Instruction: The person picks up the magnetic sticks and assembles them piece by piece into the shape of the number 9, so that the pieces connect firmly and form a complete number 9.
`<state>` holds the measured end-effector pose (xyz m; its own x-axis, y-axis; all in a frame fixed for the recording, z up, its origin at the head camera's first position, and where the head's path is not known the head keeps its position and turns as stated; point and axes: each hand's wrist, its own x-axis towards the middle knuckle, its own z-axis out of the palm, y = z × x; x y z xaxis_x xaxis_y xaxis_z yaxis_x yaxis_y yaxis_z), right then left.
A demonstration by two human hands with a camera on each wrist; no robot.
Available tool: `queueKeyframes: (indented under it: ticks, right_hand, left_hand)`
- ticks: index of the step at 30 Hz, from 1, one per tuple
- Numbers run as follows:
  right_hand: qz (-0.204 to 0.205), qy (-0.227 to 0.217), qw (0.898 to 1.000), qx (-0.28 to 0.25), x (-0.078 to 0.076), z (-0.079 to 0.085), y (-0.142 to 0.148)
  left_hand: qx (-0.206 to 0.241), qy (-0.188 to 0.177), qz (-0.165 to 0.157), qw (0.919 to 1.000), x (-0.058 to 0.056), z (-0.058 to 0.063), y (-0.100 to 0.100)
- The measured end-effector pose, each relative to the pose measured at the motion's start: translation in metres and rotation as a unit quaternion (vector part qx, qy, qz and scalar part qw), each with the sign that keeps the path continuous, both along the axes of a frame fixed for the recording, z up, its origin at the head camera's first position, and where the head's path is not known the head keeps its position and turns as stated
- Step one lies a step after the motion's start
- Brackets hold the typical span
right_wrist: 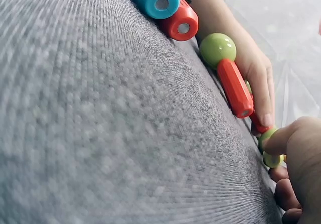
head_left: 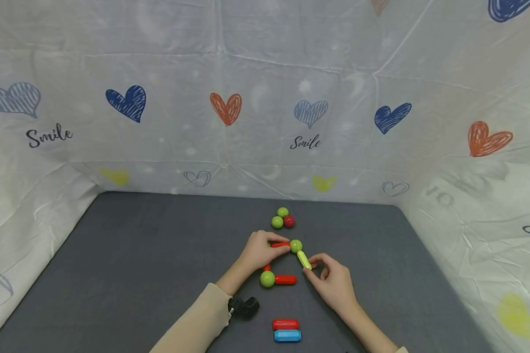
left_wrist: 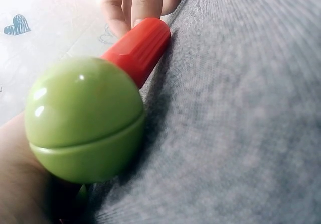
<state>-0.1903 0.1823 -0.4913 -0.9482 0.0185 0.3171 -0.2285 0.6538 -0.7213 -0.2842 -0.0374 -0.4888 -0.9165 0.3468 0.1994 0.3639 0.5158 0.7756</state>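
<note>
My left hand (head_left: 261,248) pinches a red, faceted plastic rod (head_left: 280,244) beside a glossy green plastic ball (head_left: 296,246), while my right hand (head_left: 334,284) pinches the near end of a yellow-green, faceted plastic rod (head_left: 304,260) whose far end meets that ball. A sideways tug from my right could, I judge, roll the ball and break the joint. Below lies a dark grey, fabric-covered tabletop (head_left: 159,269); behind hangs a creased white sheet (head_left: 172,137) printed with hearts and "Smile."

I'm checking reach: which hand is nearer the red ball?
Left: the left hand, holding a red rod, is on the near side of the red ball; the right hand, pinching the yellow-green rod, is farther off, rightward.
</note>
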Motion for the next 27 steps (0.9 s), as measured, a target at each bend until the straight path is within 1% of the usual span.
queueKeyframes:
  ticks: [5, 10, 14, 21, 27]
  right_hand:
    - [0.017, 0.015, 1.0, 0.005, 0.0005, -0.0009, -0.0019]
    - [0.043, 0.028, 0.999, 0.01, 0.0004, -0.0025, -0.0028]
    - [0.054, 0.035, 0.998, 0.012, 0.0, -0.0027, -0.0034]
    - [0.077, 0.062, 0.995, 0.022, -0.0013, -0.0058, -0.0037]
    - [0.086, 0.07, 0.993, 0.026, -0.0003, -0.0066, -0.003]
  left_hand:
    - [-0.001, 0.006, 0.001, 1.0, -0.0003, -0.0003, -0.0011]
    - [0.007, -0.002, -0.003, 1.0, -0.0002, -0.0003, -0.0012]
    - [0.011, -0.005, -0.007, 0.9999, 0.0001, 0.0006, -0.0008]
    - [0.01, -0.004, -0.007, 0.9999, 0.0009, 0.0028, -0.0012]
    - [0.012, -0.011, -0.008, 0.9998, 0.0016, 0.0019, -0.0011]
